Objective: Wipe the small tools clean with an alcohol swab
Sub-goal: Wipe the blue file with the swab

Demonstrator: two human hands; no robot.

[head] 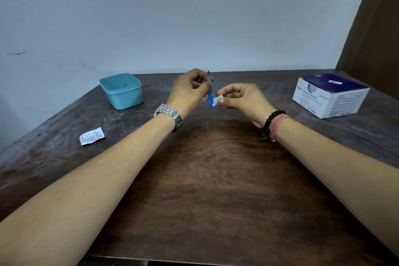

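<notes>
My left hand [190, 90] pinches a small tool [209, 89] with a grey metal blade and a blue handle, held nearly upright above the middle of the wooden table [205, 179]. The blade points up and the blue handle points down. My right hand [241, 98] pinches a white alcohol swab [217, 100], which touches the lower blue end of the tool. Both hands hover close together above the far half of the table.
A teal plastic tub [122, 90] stands at the back left. A white and purple box of alcohol swabs [330, 95] sits at the back right. A torn swab wrapper [91, 136] lies on the left. A wall runs behind the table.
</notes>
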